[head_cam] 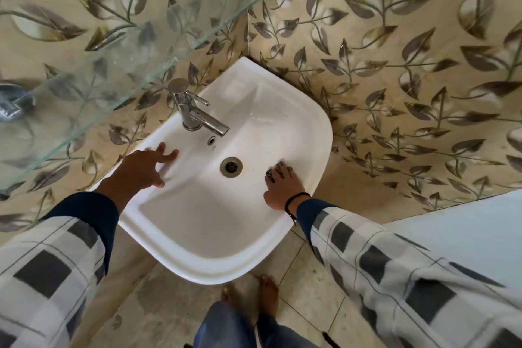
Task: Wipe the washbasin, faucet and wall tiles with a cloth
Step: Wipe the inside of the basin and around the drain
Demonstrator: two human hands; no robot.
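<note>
White washbasin [197, 220] — left hand [141, 167] spread inside, right hand [285, 189] holds dark cloth [278, 169].

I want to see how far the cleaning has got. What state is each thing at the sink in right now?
washbasin: no standing water, faint stains in the bowl.
faucet: no water running.
drain: unplugged.
left hand: fingers spread, resting on the washbasin's left side.
right hand: on the right rim, something dark at the fingertips; grip unclear.
</note>
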